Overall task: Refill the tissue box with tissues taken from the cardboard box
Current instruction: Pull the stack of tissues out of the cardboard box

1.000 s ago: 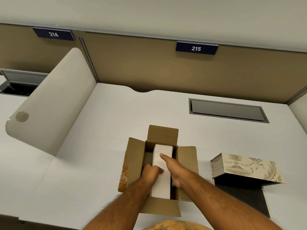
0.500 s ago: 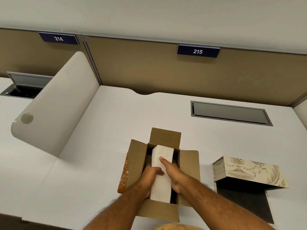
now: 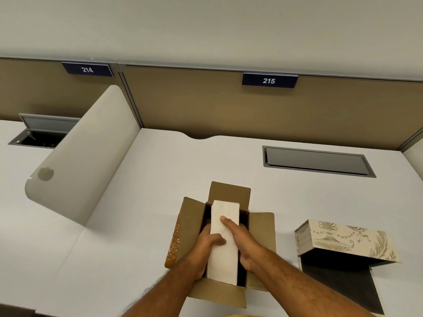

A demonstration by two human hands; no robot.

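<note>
An open brown cardboard box point(image 3: 262, 227) sits on the white desk with its flaps spread. A white stack of tissues point(image 3: 224, 236) stands partly out of it. My left hand point(image 3: 206, 248) grips the stack's left side, and my right hand point(image 3: 242, 241) holds its right side with the index finger laid on top. To the right lies the cream patterned tissue box point(image 3: 343, 241), tipped with its dark inside facing down toward me.
A curved white divider panel point(image 3: 80, 161) rises at the left. A grey cable hatch point(image 3: 318, 161) is set into the desk point(image 3: 160, 179) at the back right, and another hatch point(image 3: 41, 133) stands open on the neighbouring desk. Tan partition panels close the back.
The tissue stack has risen a little higher out of the cardboard box, with both hands sliding along its sides. The view has tilted slightly.
</note>
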